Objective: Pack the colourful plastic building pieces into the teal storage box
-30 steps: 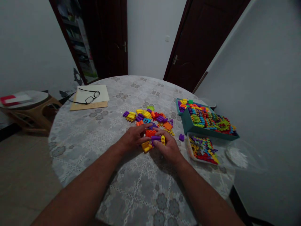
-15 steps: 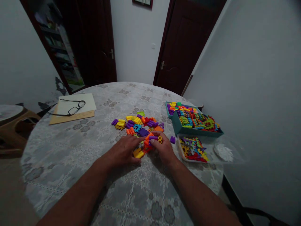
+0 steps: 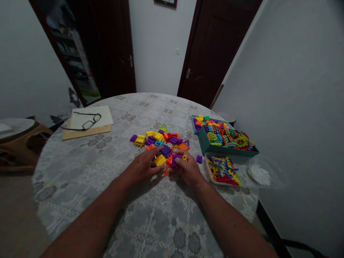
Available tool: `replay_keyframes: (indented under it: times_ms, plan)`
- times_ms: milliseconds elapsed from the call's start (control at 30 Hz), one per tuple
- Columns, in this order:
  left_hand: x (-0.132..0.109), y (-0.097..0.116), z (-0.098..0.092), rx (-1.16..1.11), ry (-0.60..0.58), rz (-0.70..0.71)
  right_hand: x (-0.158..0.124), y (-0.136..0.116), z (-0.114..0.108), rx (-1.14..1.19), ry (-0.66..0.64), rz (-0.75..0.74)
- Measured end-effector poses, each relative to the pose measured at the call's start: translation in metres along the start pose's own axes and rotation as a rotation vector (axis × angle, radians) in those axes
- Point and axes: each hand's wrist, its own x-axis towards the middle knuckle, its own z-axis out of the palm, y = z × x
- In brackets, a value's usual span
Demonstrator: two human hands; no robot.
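Note:
My left hand [image 3: 143, 165] has its thumb and fingers around a yellow block [image 3: 160, 160], near the front of a loose pile of colourful plastic pieces. Between the thumb and fingers of my right hand [image 3: 188, 168] is a purple block [image 3: 176, 160], with orange pieces beside it and a yellow ringed end showing at its right. A dark blue toothed piece [image 3: 166, 151] lies just beyond both hands. Orange toothed pieces [image 3: 183, 147] and yellow blocks [image 3: 141, 138] are farther back in the pile.
On the right stand a teal box [image 3: 228, 149] full of toothed pieces, another shallow teal tray [image 3: 194, 126] and a clear tub [image 3: 212, 177] of small pieces. A small purple block [image 3: 199, 158] lies left of the tub. Glasses [image 3: 88, 124] rest on papers at the left.
My left hand has closed around the yellow block, which earlier lay by its thumb and fingertips. The purple block in my right hand has turned. The whole view has shifted slightly.

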Motion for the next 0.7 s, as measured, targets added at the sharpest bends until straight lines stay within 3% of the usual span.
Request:
replay_keyframes:
  times_ms: [300, 433, 567, 700]
  plan:
    - [0.005, -0.002, 0.019, 0.062, 0.034, 0.24, -0.002, 0.009, 0.006, -0.14, -0.114, 0.046]
    - [0.007, 0.006, 0.019, 0.057, 0.028, 0.308, -0.002, 0.006, 0.006, -0.113, -0.15, 0.07]
    - [0.004, 0.006, 0.008, 0.077, 0.097, 0.315, -0.006, -0.012, 0.007, -0.116, -0.09, 0.065]
    - [0.002, -0.015, -0.004, 0.155, 0.241, 0.181, -0.008, -0.055, -0.002, -0.156, 0.0, 0.041]
